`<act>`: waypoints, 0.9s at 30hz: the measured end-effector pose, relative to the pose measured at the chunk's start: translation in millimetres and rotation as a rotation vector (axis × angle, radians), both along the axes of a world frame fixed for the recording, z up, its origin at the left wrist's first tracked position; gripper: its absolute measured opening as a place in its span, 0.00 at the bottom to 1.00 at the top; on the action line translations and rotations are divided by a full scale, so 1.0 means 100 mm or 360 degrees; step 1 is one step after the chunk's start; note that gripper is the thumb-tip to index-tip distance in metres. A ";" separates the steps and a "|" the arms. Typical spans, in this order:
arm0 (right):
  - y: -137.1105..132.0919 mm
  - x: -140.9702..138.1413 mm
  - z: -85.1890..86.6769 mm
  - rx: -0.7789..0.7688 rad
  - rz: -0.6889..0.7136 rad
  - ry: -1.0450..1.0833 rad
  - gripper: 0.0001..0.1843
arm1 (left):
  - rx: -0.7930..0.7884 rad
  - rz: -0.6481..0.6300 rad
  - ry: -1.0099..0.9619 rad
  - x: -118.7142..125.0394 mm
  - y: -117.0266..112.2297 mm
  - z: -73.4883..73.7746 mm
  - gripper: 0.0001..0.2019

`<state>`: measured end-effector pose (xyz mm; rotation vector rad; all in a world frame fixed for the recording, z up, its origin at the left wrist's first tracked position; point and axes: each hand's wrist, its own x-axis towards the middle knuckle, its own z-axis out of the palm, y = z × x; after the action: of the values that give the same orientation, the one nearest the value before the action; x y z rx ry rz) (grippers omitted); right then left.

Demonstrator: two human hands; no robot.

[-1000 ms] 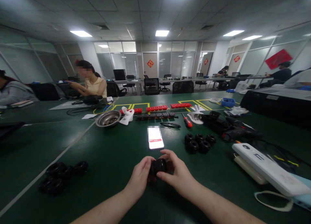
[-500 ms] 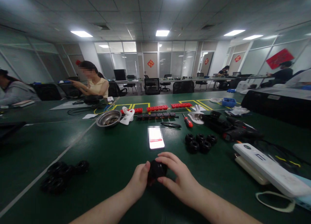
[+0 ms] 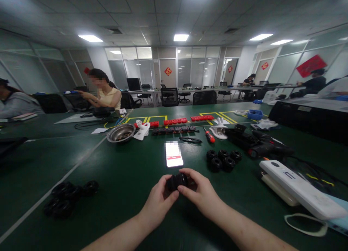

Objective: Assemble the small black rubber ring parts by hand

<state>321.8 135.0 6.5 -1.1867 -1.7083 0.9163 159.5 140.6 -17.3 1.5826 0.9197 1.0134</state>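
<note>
Near the front middle of the table, my left hand (image 3: 160, 197) and my right hand (image 3: 201, 190) grip a glossy black round part (image 3: 177, 181) from its two sides. A groove or step shows around its middle. Whether it is one piece or two pressed together, I cannot tell. My left thumb and fingers pinch its left end, and my right thumb and fingers close on the right end. Several similar black round parts with open centres (image 3: 224, 160) stand grouped to the right. More black round parts (image 3: 63, 199) lie in a cluster on the left.
Beyond my hands lies a lit phone (image 3: 174, 155). Farther back are a metal bowl (image 3: 119, 133) with small pieces, red trays (image 3: 175, 121), a black strip (image 3: 175, 130), a red screwdriver (image 3: 209, 136) and glasses (image 3: 190, 139). A white device (image 3: 301, 189) lies at right; co-workers sit around.
The black part has turned in my hands, so its grooved side now shows. My left thumb has dropped from the top to its near side.
</note>
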 end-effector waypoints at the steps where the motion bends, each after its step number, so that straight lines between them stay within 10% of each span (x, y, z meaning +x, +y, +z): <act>1: 0.01 0.01 0.00 -0.0009 0.0006 0.0006 0.20 | 0.0009 -0.0003 0.0026 0.00 -0.01 0.02 0.18; 14: -0.17 -0.01 0.17 0.0313 0.0369 -0.0128 0.25 | -0.0342 0.0189 -0.0047 -0.01 0.05 -0.06 0.31; 18: -0.17 -0.04 0.10 0.0287 0.0285 0.0116 0.11 | -0.0152 0.0117 -0.0038 -0.02 0.03 -0.04 0.28; 27: -0.04 -0.02 0.04 -0.0073 0.0009 0.0391 0.20 | 0.0153 0.0165 0.0108 -0.04 0.02 0.01 0.18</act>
<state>319.8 131.1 10.1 -1.0513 -1.5013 1.0635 155.9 143.0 -16.2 1.6722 1.0216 1.0957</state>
